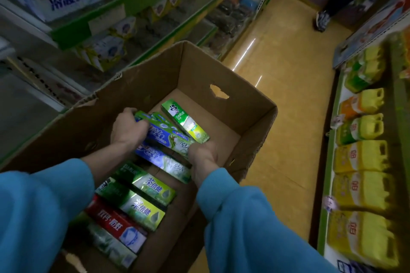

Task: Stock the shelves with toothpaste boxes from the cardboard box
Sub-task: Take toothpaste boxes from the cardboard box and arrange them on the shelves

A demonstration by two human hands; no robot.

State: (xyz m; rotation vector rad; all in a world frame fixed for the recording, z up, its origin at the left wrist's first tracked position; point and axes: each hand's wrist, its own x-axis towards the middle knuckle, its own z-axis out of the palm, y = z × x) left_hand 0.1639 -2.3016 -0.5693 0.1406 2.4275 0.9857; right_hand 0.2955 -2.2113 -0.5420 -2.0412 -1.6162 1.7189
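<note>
Gripping a blue-green Crest toothpaste box (168, 137) at both ends, left hand (127, 127) and right hand (203, 154).

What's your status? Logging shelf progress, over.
Both hands in the cardboard box: left hand and right hand grip a Crest toothpaste box by its ends. Nothing in the way.

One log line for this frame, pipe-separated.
phase: pick | left hand: grips Crest boxes | right hand: grips same boxes | location: inside cardboard box | shelved: not yet
</note>
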